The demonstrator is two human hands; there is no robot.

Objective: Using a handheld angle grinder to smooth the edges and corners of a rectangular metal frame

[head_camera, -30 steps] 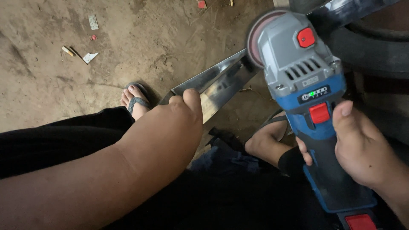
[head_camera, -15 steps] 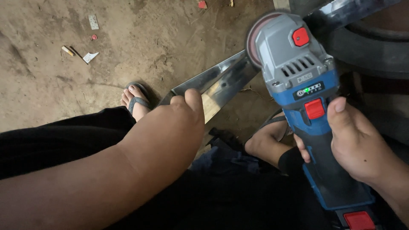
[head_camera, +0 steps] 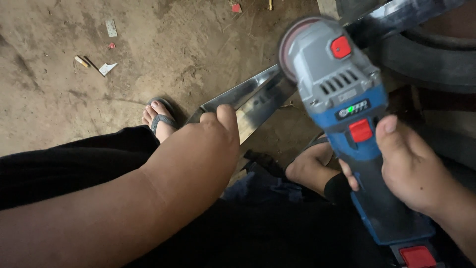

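My right hand [head_camera: 414, 168] grips a blue and grey cordless angle grinder [head_camera: 347, 109] with red buttons, thumb near its red switch. The grinder's round disc [head_camera: 292, 42] sits against a long shiny metal bar [head_camera: 248, 97] that runs diagonally from upper right to centre. My left hand [head_camera: 208, 144] clasps the lower end of that bar. My feet in sandals rest on the ground below, one [head_camera: 158, 116] left of the bar, the other [head_camera: 310, 166] under the grinder.
Dirt floor [head_camera: 188, 44] with scattered scraps: a small white piece [head_camera: 107, 68], a cigarette butt [head_camera: 81, 61], red bits [head_camera: 236, 8]. A dark tyre [head_camera: 431, 54] lies at the upper right. Blue cloth [head_camera: 263, 186] lies between my feet.
The grinder has shifted slightly left along the bar and its disc looks blurred. My right thumb has crept up toward the red switch. My left hand stays put.
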